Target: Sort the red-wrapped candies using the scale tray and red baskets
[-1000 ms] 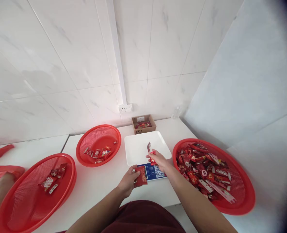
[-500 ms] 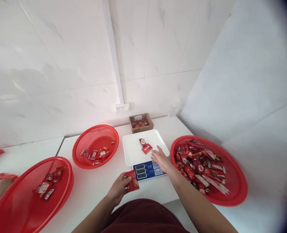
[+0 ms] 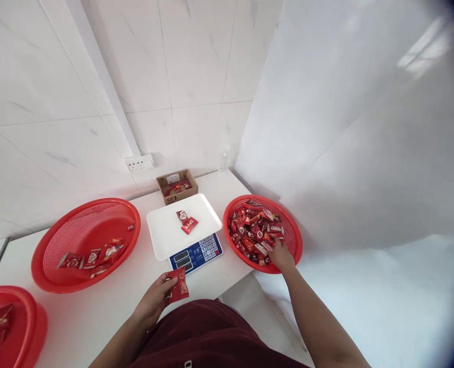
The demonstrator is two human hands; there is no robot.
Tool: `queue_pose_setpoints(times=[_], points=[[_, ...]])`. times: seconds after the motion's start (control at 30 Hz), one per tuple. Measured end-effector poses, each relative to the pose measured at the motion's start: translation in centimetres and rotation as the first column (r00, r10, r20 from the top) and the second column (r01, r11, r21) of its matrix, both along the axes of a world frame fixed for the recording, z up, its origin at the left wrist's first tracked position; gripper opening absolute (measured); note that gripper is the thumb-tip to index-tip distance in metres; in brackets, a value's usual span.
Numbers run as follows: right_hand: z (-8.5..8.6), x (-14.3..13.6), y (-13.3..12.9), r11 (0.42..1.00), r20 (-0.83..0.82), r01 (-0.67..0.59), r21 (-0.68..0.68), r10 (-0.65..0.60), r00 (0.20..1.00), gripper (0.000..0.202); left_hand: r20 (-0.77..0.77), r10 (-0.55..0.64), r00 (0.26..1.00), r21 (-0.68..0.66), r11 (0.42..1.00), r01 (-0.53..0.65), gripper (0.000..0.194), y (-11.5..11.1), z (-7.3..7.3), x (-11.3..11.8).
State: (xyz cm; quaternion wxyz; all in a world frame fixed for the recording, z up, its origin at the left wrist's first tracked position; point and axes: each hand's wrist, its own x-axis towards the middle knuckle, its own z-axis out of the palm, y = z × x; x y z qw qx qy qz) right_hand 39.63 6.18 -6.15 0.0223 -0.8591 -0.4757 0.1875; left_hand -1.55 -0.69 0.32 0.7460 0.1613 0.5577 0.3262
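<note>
Dark red shirt at the bottom edge, zipper pull on it. Left hand just in front of the scale, closed on a red packet, pinched thumb on top; packet has gold print, held off the table. Lower left: corner basket, red, cut off by the frame, few dark red packets inside.

White table under all of it. Scale in the middle, blue front panel, dark displays left, white number keys right. Right hand down in the near right part of the candy basket, fingers bent among the candy pile; fingertips partly hidden, can't tell if they grip a piece. Pile is mostly red wrappers, some pink and white ones, fills much of the basket. Basket is round, red, just right of the tray.

White tray above the blue panel. Two small wrapped candies on it, touching or nearly so: bright red candy nearer, dark red and white candy behind. Left of tray: mesh basket, red, several packets low in it, one small piece near its right side.

Behind tray: cardboard box, open, red packets inside. Clear container near the table's back corner. White socket on the tiled wall.
</note>
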Motion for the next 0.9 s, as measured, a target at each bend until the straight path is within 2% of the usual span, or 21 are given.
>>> queue_pose_setpoints(times=[0.1,0.3,0.6,0.67,0.77,0.83,0.9], points=[[-0.4,-0.2,0.0,1.0,-0.116,-0.02,-0.01,0.019,0.993,0.054,0.006,-0.006,1.0,-0.02,1.0,0.006,0.028,0.2,-0.2,0.7],[1.0,-0.6,0.7,0.993,-0.323,0.062,0.095,-0.028,0.946,0.03,0.003,-0.009,1.0,-0.037,0.999,0.009,0.029,0.0,-0.5,1.1],[3.5,-0.5,0.8,0.935,-0.479,0.294,0.199,-0.169,0.861,0.036,0.052,0.017,0.999,-0.035,0.999,-0.015,0.028,-0.5,0.4,1.5],[4.3,-1.1,0.9,0.902,-0.577,0.367,0.225,-0.18,0.796,0.036,0.063,0.03,0.998,-0.019,0.999,-0.029,0.029,-0.5,0.5,1.6],[5.3,-3.8,0.9,0.864,-0.777,0.471,0.177,-0.171,0.606,0.046,0.066,0.032,0.997,0.005,0.999,-0.032,0.037,-0.5,0.9,1.9],[5.7,-7.0,0.6,0.895,-0.853,0.429,0.124,-0.125,0.507,0.049,0.089,0.028,0.996,0.019,0.999,-0.029,0.042,-0.3,1.3,2.1],[6.2,-11.1,-0.1,0.954,-0.882,0.272,0.128,-0.016,0.47,0.045,0.129,0.017,0.992,0.04,0.999,-0.022,0.042,-0.1,1.6,2.3]])
